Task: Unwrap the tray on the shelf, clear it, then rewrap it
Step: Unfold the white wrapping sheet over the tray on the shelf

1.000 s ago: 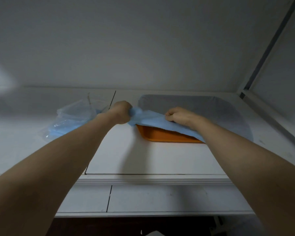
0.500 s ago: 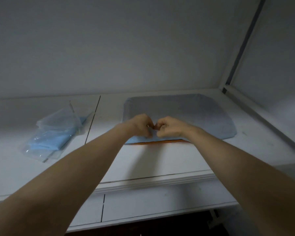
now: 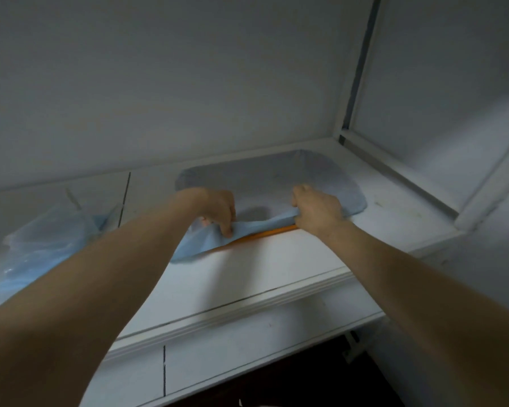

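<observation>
Tension should be spread evenly while the blue wrap [image 3: 271, 177], pinched by the left hand [image 3: 218, 211] and the right hand [image 3: 318, 210], is worked over the rim of the orange tray [image 3: 265, 234].

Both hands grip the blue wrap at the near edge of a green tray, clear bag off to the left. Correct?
The tray is orange, not green; the head view shows it. The left hand and right hand do grip the blue wrap at its near edge, clear bag to the left.
</observation>
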Demonstrator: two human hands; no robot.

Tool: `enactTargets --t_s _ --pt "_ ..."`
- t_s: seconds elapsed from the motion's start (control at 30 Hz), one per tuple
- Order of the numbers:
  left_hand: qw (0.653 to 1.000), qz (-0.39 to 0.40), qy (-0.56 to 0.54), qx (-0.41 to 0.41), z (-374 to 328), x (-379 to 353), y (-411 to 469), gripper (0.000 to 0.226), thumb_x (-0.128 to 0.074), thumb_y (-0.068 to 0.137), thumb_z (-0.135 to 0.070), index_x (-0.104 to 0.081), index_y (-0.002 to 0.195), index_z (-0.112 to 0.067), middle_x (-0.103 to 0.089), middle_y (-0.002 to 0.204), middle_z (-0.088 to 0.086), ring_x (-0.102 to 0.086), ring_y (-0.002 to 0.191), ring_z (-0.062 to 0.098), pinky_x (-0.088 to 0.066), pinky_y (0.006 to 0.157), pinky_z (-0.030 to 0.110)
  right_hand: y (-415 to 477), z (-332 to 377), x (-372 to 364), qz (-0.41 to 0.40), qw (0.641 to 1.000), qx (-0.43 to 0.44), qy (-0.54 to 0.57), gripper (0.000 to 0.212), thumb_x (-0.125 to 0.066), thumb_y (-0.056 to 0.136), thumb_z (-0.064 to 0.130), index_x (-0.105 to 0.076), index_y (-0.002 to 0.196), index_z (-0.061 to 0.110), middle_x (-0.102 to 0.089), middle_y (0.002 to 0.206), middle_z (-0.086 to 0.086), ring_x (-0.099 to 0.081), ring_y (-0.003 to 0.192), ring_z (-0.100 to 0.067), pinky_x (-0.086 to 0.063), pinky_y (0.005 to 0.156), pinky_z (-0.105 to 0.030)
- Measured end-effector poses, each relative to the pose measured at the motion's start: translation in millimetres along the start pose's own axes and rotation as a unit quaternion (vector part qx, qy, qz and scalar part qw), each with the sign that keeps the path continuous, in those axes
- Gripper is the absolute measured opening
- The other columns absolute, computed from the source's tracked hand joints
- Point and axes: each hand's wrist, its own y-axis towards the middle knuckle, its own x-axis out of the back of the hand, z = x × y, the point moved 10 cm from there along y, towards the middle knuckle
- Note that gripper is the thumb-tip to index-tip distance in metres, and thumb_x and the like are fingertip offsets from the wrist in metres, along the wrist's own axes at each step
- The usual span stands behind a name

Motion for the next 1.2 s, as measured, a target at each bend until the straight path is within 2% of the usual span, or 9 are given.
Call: enactTargets --t_s 0.17,0.27,0.47,0.57,0.67,0.77,0.9,1.03,1.2 --pt "0.996 0.068 0.061 0.016 -9 -12 8 0.024 -0.079 0.075 -0.017 -0.058 0.086 -0.014 -0.055 0.074 0.005 -0.054 0.061 0.016 -0.048 0.053 0.022 -12 -40 -7 -0.011 0.996 -0.089 0.019 0.027 -0.059 0.088 0.024 -0.056 0.113 0.012 -0.062 0.115 -0.009 -0.059 0.109 -0.028 -0.048 0.083 -0.033" --pt "0.992 0.071 0.101 0.003 -27 -12 12 0.025 -0.079 0.073 -0.029 -0.062 0.081 -0.012 -0.058 0.081 0.007 -0.056 0.069 0.02 -0.049 0.059 0.025 -19 -53 -7 -0.022 0.99 -0.117 0.079 0.02 -0.056 0.09 0.015 -0.059 0.11 0.01 -0.063 0.113 -0.011 -0.059 0.107 -0.029 -0.047 0.083 -0.033" --pt "0.988 -0.103 -0.022 -0.111 -115 11 16 0.071 -0.074 0.069 -0.056 -0.054 0.122 -0.014 -0.058 0.116 0.003 -0.056 0.107 0.024 -0.042 0.084 0.029 -31 -65 0 -0.083 0.969 -0.135 0.187 0.014 -0.056 0.091 0.013 -0.058 0.103 0.006 -0.067 0.102 -0.014 -0.06 0.099 -0.03 -0.044 0.075 -0.032" --pt "0.968 -0.203 -0.017 -0.147 -145 19 18 0.054 -0.067 0.079 -0.05 -0.054 0.119 -0.016 -0.06 0.119 0.007 -0.057 0.109 0.026 -0.045 0.085 0.032 -37 -71 0 -0.099 0.963 -0.133 0.213 0.018 -0.056 0.089 0.009 -0.06 0.106 0.005 -0.066 0.104 -0.014 -0.061 0.099 -0.03 -0.046 0.079 -0.035" --pt "0.963 -0.229 -0.024 -0.141 -151 25 23 0.032 -0.06 0.087 -0.038 -0.062 0.111 -0.017 -0.062 0.12 0.006 -0.058 0.112 0.027 -0.048 0.088 0.034 -36 -82 -9 -0.087 0.966 -0.144 0.198 0.028 -0.062 0.086 0.021 -0.059 0.114 0.013 -0.063 0.115 -0.007 -0.06 0.106 -0.027 -0.048 0.084 -0.034" --pt "0.971 -0.202 -0.012 -0.127 -147 30 29 0.027 -0.063 0.083 -0.031 -0.068 0.105 -0.015 -0.066 0.113 0.007 -0.06 0.107 0.027 -0.051 0.088 0.034 -29 -96 -20 -0.048 0.973 -0.157 0.161 0.041 -0.067 0.082 0.038 -0.056 0.116 0.017 -0.059 0.12 -0.003 -0.058 0.11 -0.024 -0.048 0.088 -0.033" --pt "0.987 -0.119 -0.036 -0.098 -144 31 50 0.019 -0.066 0.077 -0.022 -0.07 0.089 -0.008 -0.069 0.087 0.008 -0.063 0.08 0.023 -0.048 0.063 0.028 -18 -113 -24 -0.028 0.983 -0.136 0.122 0.046 -0.069 0.079 0.048 -0.056 0.108 0.015 -0.055 0.113 -0.004 -0.058 0.102 -0.024 -0.047 0.079 -0.033" --pt "0.995 -0.053 -0.049 -0.072 -136 25 56 0.018 -0.067 0.077 -0.019 -0.055 0.067 -0.012 -0.056 0.064 0.002 -0.055 0.056 0.014 -0.042 0.048 0.022 -15 -105 -25 -0.012 0.992 -0.079 0.095 0.032 -0.063 0.085 0.042 -0.061 0.103 0.016 -0.057 0.113 -0.003 -0.058 0.104 -0.023 -0.047 0.08 -0.033" --pt "0.998 0.007 0.004 -0.065 -159 15 68 0.026 -0.068 0.077 -0.029 -0.062 0.092 -0.008 -0.062 0.075 0.003 -0.061 0.066 0.015 -0.047 0.058 0.024 -12 -115 -12 -0.049 0.992 -0.052 0.102 0.017 -0.056 0.088 0.025 -0.063 0.099 0.013 -0.064 0.106 -0.005 -0.06 0.099 -0.026 -0.045 0.076 -0.033"
